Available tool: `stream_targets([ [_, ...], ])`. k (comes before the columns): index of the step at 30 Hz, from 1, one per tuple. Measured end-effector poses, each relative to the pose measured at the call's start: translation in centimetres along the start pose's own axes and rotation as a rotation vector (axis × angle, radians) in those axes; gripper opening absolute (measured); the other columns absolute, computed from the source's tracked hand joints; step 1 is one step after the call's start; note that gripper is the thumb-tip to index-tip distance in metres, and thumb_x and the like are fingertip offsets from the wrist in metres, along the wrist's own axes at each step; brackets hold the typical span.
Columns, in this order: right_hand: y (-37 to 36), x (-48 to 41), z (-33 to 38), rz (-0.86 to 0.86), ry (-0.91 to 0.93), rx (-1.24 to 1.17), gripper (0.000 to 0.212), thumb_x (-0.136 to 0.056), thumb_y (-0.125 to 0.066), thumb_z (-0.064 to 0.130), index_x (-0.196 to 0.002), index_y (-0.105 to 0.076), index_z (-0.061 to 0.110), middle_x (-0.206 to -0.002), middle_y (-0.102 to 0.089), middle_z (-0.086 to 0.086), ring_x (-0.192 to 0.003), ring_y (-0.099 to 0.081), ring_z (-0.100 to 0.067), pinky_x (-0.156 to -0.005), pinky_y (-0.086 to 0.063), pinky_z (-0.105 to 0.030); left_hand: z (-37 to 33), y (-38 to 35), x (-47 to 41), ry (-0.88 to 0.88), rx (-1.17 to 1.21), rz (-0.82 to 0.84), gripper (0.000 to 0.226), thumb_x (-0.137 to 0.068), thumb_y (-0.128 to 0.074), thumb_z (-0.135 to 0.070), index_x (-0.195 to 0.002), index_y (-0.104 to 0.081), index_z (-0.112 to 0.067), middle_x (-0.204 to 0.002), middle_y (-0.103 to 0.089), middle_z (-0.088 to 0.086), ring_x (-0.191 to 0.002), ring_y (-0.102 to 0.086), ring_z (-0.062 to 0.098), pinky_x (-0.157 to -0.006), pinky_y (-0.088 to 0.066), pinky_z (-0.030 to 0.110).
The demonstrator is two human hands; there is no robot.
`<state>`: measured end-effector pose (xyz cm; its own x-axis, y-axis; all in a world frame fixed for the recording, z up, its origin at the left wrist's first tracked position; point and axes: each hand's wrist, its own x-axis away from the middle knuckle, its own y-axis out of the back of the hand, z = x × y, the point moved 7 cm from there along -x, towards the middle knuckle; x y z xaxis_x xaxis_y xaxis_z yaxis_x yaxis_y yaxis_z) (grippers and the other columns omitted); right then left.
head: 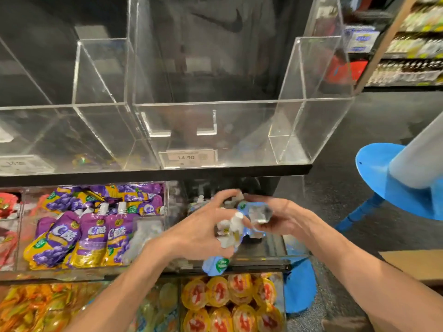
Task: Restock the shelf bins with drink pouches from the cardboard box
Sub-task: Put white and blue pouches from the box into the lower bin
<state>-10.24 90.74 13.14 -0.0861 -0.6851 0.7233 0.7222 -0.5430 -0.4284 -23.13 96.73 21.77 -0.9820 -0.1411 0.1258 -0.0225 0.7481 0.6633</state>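
Nearest, along the bottom edge, the lowest shelf holds round yellow-and-red packs point(230, 305) on the right and orange-yellow packets point(36, 307) on the left. Both forearms reach over them toward the middle shelf.

The left hand point(203, 232) is curled around a bunch of light-blue drink pouches point(230, 238), its fingers wrapped over their white spouts while one pouch hangs down below the palm. The right hand point(279, 218) is closed on the upper end of the same bunch, which looks crumpled and silvery there; motion blur makes it hard to tell how many pouches there are. The bunch sits in front of the open right-hand bin point(263, 257) of the middle shelf, whose dark interior seems to hold a few more white-capped pouches behind the hands.

Just left, a clear divider separates that bin from one packed with purple grape pouches point(91, 233), and red packs point(7, 212) show at the far left edge.

A corner of the cardboard box point(412, 264) lies at right, near a blue plastic stool point(374, 173).

Above, the top shelf carries large clear acrylic bins point(239, 130), with a price tag point(188, 157) reading 14.90. Farther back at right, another stocked aisle point(412, 44) is visible.
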Motion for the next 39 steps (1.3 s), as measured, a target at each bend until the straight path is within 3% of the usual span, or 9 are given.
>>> stream_targets([
  [7,3.4,-3.7,0.7,-0.386,0.24,0.471,0.01,-0.093,-0.067,0.014,-0.087,-0.064,0.007,-0.078,-0.064,-0.006,-0.062,-0.055,-0.013,-0.048,-0.044,-0.02,6.6,2.9,1.2,0.412,0.334,-0.36,0.04,-0.08,-0.073,-0.006,-0.105,-0.069,-0.036,-0.108,-0.069,0.005,-0.095,-0.071,0.019,-0.086,-0.059,0.04],
  [15,6.0,-11.1,0.7,-0.667,0.244,0.573,0.051,-0.077,-0.077,0.048,-0.104,-0.067,0.005,-0.094,-0.064,-0.003,-0.085,-0.062,-0.02,-0.071,-0.047,-0.027,6.5,1.9,1.2,0.516,0.417,-0.391,0.037,-0.081,-0.071,-0.003,-0.109,-0.068,-0.028,-0.104,-0.073,0.006,-0.094,-0.071,0.019,-0.071,-0.058,0.024],
  [19,5.0,-9.8,1.3,-0.74,0.329,0.738,0.04,-0.081,-0.078,0.042,-0.089,-0.061,0.007,-0.09,-0.063,-0.008,-0.084,-0.063,-0.025,-0.066,-0.045,-0.027,7.1,1.6,0.8,0.569,0.552,-0.447,0.046,-0.079,-0.073,-0.001,-0.112,-0.065,-0.032,-0.1,-0.075,0.002,-0.097,-0.072,0.021,-0.087,-0.059,0.037],
  [23,4.3,-8.4,2.4,-0.785,0.412,1.01,0.054,-0.081,-0.078,0.04,-0.118,-0.058,0.005,-0.121,-0.053,-0.018,-0.113,-0.054,-0.037,-0.09,-0.046,-0.034,9.1,0.3,0.7,0.719,0.869,-0.54,0.048,-0.078,-0.073,-0.005,-0.121,-0.054,-0.013,-0.108,-0.072,0.018,-0.094,-0.072,0.03,-0.091,-0.054,0.049],
  [27,1.7,-6.0,3.0,-0.456,0.483,0.836,0.03,-0.089,-0.07,0.041,-0.08,-0.063,0.013,-0.078,-0.066,-0.003,-0.071,-0.061,-0.019,-0.065,-0.047,-0.023,9.0,-1.2,-0.4,0.773,1.216,-0.526,0.015,-0.09,-0.059,-0.008,-0.105,-0.064,-0.009,-0.099,-0.073,0.018,-0.072,-0.071,0.027,-0.065,-0.058,0.036],
  [30,-1.1,-3.9,-0.1,0.064,0.187,0.456,0.036,-0.097,-0.059,0.039,-0.11,-0.068,0.007,-0.105,-0.073,-0.011,-0.099,-0.07,-0.025,-0.086,-0.056,-0.034,8.7,-1.9,-1.6,0.764,1.356,-0.444,0.015,-0.094,-0.057,-0.017,-0.097,-0.067,-0.007,-0.09,-0.074,0.018,-0.067,-0.071,0.025,-0.06,-0.059,0.032],
  [32,-0.9,-2.5,-0.5,0.109,0.154,0.459,0.029,-0.094,-0.066,0.026,-0.116,-0.064,0.007,-0.112,-0.072,-0.011,-0.102,-0.07,-0.023,-0.08,-0.056,-0.029,8.2,-2.2,-2.3,0.746,1.433,-0.404,0.019,-0.094,-0.06,-0.02,-0.097,-0.069,-0.004,-0.088,-0.074,0.018,-0.069,-0.072,0.026,-0.066,-0.06,0.037],
  [36,2.9,-0.9,1.5,-0.262,0.354,0.596,0.013,-0.09,-0.071,0.015,-0.09,-0.067,0.003,-0.086,-0.073,-0.015,-0.066,-0.063,-0.016,-0.054,-0.047,-0.018,9.8,-1.3,-3.2,0.752,1.103,-0.53,0.022,-0.094,-0.067,-0.019,-0.112,-0.065,-0.008,-0.08,-0.076,0.009,-0.064,-0.073,0.017,-0.05,-0.057,0.026],
  [39,5.7,-0.4,2.7,-0.49,0.504,0.581,0.018,-0.092,-0.067,0.012,-0.084,-0.064,-0.004,-0.083,-0.073,-0.017,-0.071,-0.066,-0.024,-0.057,-0.053,-0.029,12.0,-0.3,-3.3,0.813,0.716,-0.626,0.021,-0.091,-0.072,-0.025,-0.101,-0.066,-0.007,-0.087,-0.075,0.007,-0.084,-0.072,0.029,-0.075,-0.057,0.039],
])
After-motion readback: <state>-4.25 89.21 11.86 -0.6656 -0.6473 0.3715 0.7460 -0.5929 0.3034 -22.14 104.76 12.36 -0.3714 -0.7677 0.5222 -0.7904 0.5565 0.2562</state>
